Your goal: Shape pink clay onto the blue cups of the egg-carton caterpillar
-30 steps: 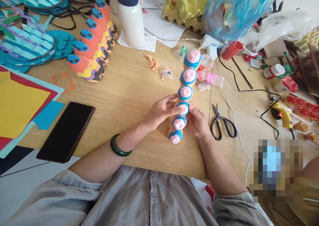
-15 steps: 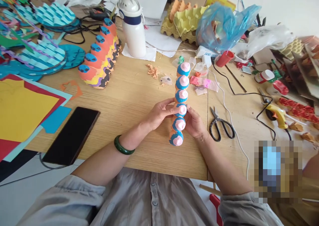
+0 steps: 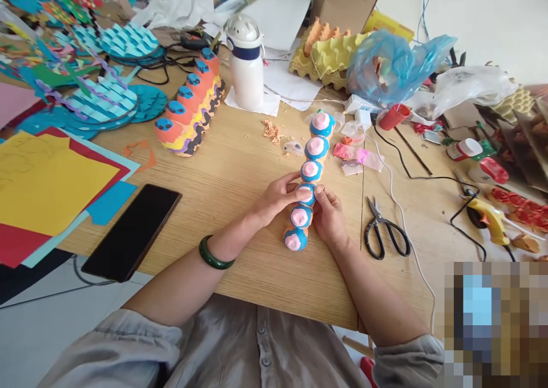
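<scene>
Above the table I hold a strip of egg carton (image 3: 311,170), its row of cups capped in blue clay with a pink blob on each, orange showing at the sides. My left hand (image 3: 277,201) grips it from the left, thumb lying on a pink blob about midway down. On the other side my right hand (image 3: 330,215) pinches the edge between thumb and fingers; the fingertips behind the strip are hidden. Black-handled scissors (image 3: 383,231) lie to the right. A second decorated egg carton strip (image 3: 194,105), orange, yellow, purple and black with blue tops, rests at the upper left.
A phone (image 3: 132,231) and coloured paper sheets (image 3: 64,182) lie to the left. Behind stand a white bottle (image 3: 247,71), egg trays (image 3: 334,57) and a blue plastic bag (image 3: 396,68). A yellow glue gun (image 3: 488,219) and cables lie at the right, near a blurred-out patch.
The view has shifted, so table items sit lower and further right. The strip has tilted, its near end swinging left. Both hands still hold it.
</scene>
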Available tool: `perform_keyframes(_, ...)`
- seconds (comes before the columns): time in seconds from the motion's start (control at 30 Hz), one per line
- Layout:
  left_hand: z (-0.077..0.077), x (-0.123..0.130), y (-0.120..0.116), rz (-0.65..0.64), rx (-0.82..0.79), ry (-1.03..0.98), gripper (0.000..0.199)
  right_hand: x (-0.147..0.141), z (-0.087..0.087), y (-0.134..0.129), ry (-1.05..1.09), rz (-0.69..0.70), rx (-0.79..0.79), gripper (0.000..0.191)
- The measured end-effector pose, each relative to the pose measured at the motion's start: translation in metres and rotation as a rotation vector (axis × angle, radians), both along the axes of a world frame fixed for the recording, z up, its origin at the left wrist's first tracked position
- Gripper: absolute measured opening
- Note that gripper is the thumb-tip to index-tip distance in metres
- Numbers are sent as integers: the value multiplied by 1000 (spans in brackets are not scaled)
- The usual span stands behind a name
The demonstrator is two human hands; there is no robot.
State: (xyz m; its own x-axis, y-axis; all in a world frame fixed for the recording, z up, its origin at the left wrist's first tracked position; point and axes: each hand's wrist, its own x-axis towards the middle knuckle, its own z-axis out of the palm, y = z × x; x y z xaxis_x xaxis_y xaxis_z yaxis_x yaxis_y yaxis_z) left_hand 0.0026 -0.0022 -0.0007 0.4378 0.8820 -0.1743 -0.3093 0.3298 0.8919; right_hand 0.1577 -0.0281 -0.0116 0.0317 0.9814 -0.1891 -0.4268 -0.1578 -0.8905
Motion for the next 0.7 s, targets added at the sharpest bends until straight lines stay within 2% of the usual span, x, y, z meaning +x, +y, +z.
perform_keyframes(0.1,3,2,-3,26,-9,84,79,-1,-3,-4,-24,-29,22,46)
perform_keyframes(0.33,5,0,-4,18,3,25,47,2,-6,-6,-9,-5,16,44)
perform_keyframes(0.4,4,1,-4,31,-4,35,48,2,-7,-6,-13,8,24,44)
perform_keyframes(0.57,2,2,-4,63,37,69,63,2,-7,-4,4,14,30,45)
perform_keyframes(0.7,2,2,-6,63,7,44,60,1,-7,-5,20,3,34,43)
